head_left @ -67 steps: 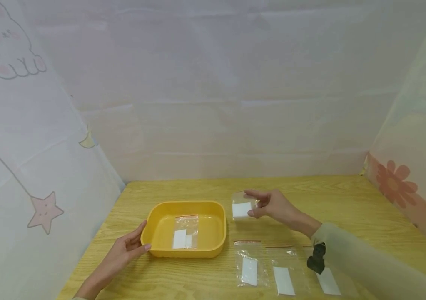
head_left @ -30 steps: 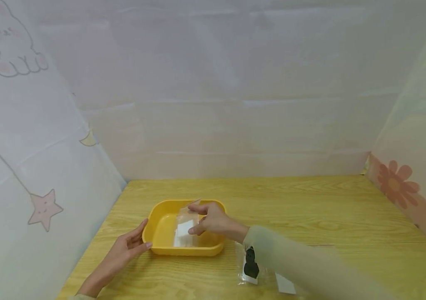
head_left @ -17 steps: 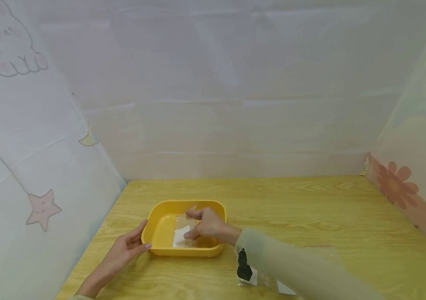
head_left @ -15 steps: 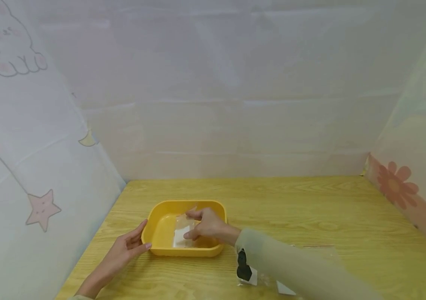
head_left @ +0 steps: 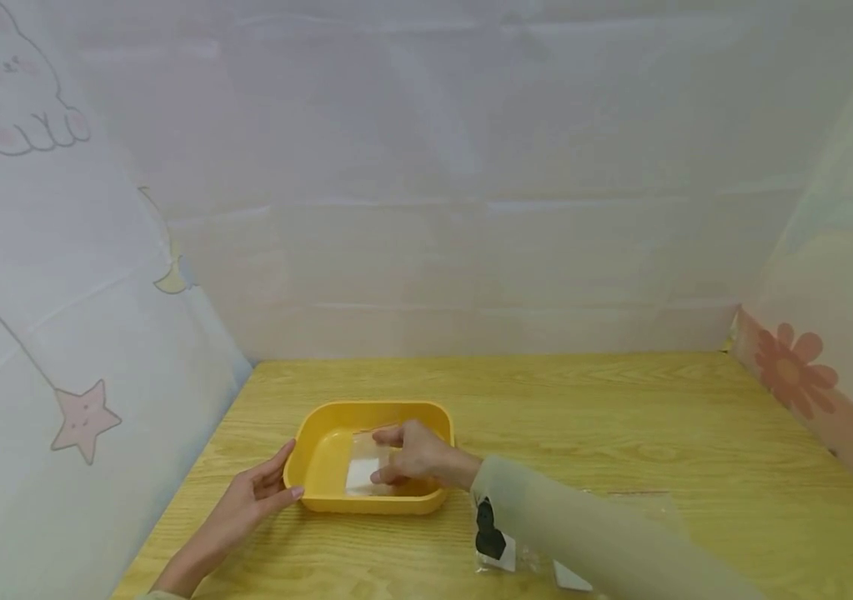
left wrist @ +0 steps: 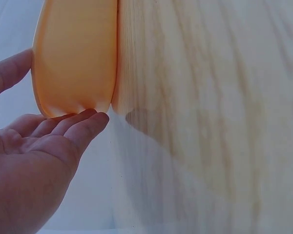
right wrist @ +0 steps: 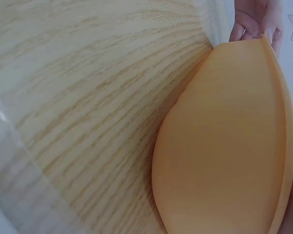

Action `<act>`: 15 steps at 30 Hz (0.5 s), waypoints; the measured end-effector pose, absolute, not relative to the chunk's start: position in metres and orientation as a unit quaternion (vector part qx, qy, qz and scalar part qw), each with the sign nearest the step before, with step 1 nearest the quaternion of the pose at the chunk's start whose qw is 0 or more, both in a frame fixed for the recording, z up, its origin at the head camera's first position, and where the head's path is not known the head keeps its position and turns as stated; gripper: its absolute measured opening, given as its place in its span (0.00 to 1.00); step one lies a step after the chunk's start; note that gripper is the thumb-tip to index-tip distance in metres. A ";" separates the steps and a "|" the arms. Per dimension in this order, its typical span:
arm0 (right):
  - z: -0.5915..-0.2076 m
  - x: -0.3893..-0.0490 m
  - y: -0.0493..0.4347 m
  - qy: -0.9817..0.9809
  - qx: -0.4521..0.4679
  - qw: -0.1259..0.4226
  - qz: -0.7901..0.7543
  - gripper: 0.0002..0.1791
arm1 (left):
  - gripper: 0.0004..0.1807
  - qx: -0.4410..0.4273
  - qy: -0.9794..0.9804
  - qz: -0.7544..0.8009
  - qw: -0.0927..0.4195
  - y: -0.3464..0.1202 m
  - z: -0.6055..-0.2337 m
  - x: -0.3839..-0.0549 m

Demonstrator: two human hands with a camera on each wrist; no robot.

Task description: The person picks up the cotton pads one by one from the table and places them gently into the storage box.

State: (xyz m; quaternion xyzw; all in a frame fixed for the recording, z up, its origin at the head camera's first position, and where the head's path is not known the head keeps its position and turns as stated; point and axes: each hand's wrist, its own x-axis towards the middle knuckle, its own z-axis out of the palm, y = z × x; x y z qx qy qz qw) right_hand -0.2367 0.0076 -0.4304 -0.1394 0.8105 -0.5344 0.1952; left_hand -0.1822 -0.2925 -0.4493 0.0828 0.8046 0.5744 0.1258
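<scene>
A yellow plastic tray (head_left: 324,462) stands on the wooden table; its outer wall fills much of the right wrist view (right wrist: 219,136). My left hand (head_left: 242,504) grips its left end, thumb at the near rim and fingers against the outer wall, as the left wrist view (left wrist: 44,156) also shows. Inside the tray lies a clear zip bag (head_left: 362,475) with a white piece in it; a bag beneath it is hidden. My right hand (head_left: 418,454) is over that bag's right side, thumb and index finger apart, the fingertips touching or just above the plastic.
More zip bags with white pieces lie at the front right: one (head_left: 501,554) beside the sleeve cuff, another (head_left: 570,577) partly under the sleeve, and a red-edged one (head_left: 647,497) mostly hidden. Printed sheets (head_left: 471,250) wall the table (head_left: 584,408) at back and sides.
My right hand brought the zip bag from right of the tray into it. The bag's raised top edge has now come down flat and the fingers have loosened. My left hand stayed put.
</scene>
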 end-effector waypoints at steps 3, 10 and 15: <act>-0.428 -0.236 0.009 0.818 -0.144 0.195 -0.521 0.37 | 0.45 0.083 0.803 0.576 0.127 -0.292 -0.449 -0.182; -0.413 -0.233 0.019 0.841 -0.147 0.210 -0.476 0.40 | 0.45 0.082 0.804 0.575 0.128 -0.292 -0.449 -0.182; -0.395 -0.235 0.040 0.851 -0.189 0.192 -0.451 0.34 | 0.45 0.081 0.806 0.573 0.127 -0.292 -0.449 -0.182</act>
